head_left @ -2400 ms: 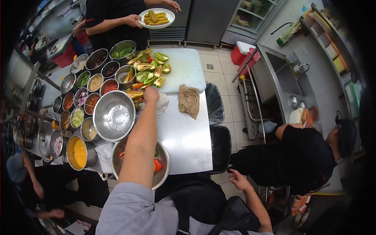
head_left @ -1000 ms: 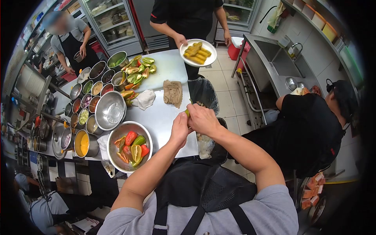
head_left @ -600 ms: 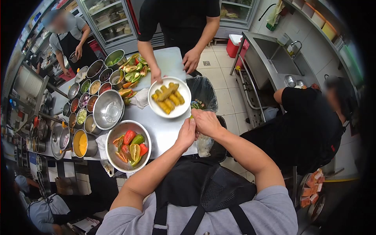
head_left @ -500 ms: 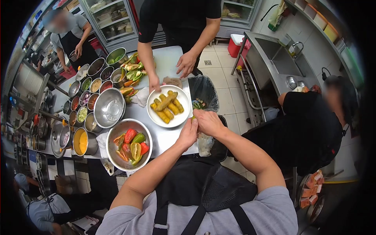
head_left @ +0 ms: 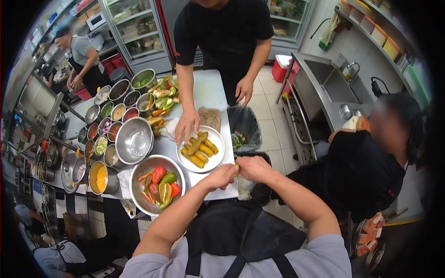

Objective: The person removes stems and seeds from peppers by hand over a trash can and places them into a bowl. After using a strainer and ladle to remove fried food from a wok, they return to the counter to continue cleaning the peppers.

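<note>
My left hand [head_left: 223, 176] and my right hand [head_left: 254, 168] meet near the right edge of the table, fingers closed. Between them only a sliver of a small yellow-green piece [head_left: 237, 163] shows; its kind is hidden. Just beyond them lies a white plate [head_left: 218, 163] with several yellow-brown rolls [head_left: 202, 149] stacked on it. A co-worker's hand [head_left: 187, 125] reaches over that plate's far side. To the left of my hands stands a perforated metal bowl [head_left: 134, 185] with red and green peppers [head_left: 159, 174].
Metal containers of chopped ingredients [head_left: 105, 125] crowd the table's left side, beside an empty metal bowl [head_left: 134, 141]. Cut peppers [head_left: 164, 95] lie by a white cutting board [head_left: 208, 88]. A lined bin [head_left: 244, 125] stands at the right edge. Another person [head_left: 357, 157] bends at right.
The plate of rolls now lies on the table, and the co-worker's hand has shifted from its rim to above the rolls. My hands stay together. The camera view has shifted slightly.
</note>
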### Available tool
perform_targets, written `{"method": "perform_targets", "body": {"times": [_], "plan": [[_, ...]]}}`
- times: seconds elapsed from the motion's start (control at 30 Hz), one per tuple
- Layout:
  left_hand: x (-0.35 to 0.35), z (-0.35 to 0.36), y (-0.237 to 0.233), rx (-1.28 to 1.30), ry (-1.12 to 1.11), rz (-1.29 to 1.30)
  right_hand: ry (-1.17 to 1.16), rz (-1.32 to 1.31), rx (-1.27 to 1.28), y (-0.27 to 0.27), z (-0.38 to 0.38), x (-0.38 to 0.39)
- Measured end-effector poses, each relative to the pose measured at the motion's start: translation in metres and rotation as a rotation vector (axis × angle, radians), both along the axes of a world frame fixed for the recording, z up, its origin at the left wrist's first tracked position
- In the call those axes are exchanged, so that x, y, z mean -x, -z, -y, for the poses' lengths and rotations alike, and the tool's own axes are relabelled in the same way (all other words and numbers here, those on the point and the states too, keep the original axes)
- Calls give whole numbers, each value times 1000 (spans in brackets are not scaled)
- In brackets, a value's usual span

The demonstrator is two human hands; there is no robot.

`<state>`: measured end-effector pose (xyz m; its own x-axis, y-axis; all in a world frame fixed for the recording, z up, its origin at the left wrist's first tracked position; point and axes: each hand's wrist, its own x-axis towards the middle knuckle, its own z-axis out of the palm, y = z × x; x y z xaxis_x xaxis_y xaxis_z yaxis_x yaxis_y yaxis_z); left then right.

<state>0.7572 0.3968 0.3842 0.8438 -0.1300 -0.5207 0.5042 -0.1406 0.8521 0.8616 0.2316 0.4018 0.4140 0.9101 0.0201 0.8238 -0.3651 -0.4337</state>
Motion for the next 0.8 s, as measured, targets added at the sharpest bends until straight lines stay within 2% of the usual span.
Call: {"method": "perform_targets", "body": {"times": [0.17, 0.27, 0.43, 0.67, 0.73, 0.77, 0.8], "plan": [[-5, -15, -2, 117, 50, 4, -16, 21, -59, 7, 6, -4], [-12, -13, -28, -97, 139, -142, -37, 229, 189, -7, 6, 6], [-22, -12, -28, -201, 156, -207, -21, 244, 111, -2, 10, 1], [-20, -6, -21, -70, 78, -373, 50, 320, -3, 22, 17, 0], [-18, -11, -3, 232, 42, -368, 134, 294, -58, 32, 23, -11], [-15, -10, -1, 230, 43, -369, 210, 267, -115, 38, 25, -18], [-12, -9, 0, 376, -54, -316, 261, 155, -8, 40, 28, -26]]}}
